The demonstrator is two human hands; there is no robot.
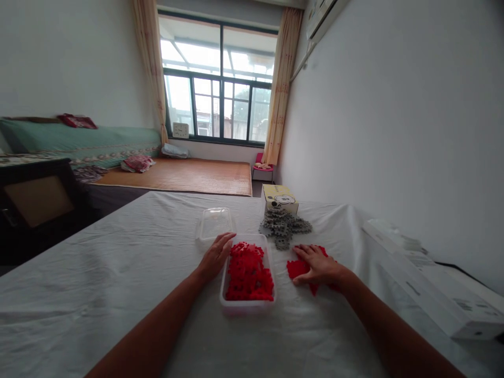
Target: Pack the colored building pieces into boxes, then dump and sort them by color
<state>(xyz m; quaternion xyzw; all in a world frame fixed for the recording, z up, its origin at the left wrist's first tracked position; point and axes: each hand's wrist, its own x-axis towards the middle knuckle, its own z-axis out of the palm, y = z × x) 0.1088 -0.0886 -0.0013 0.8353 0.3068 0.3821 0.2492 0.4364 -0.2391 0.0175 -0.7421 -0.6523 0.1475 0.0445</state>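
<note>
A clear plastic tray sits in front of me on the white-covered table, filled with several red gear-shaped pieces. My left hand rests against the tray's left rim, fingers stretched along it and holding nothing. My right hand lies flat, fingers spread, on a small pile of loose red pieces to the right of the tray. A heap of grey gear pieces lies just beyond my right hand.
A clear lid lies behind the tray. A yellow box stands past the grey heap. Long white boxes line the table's right side by the wall. A bed and window are beyond the table.
</note>
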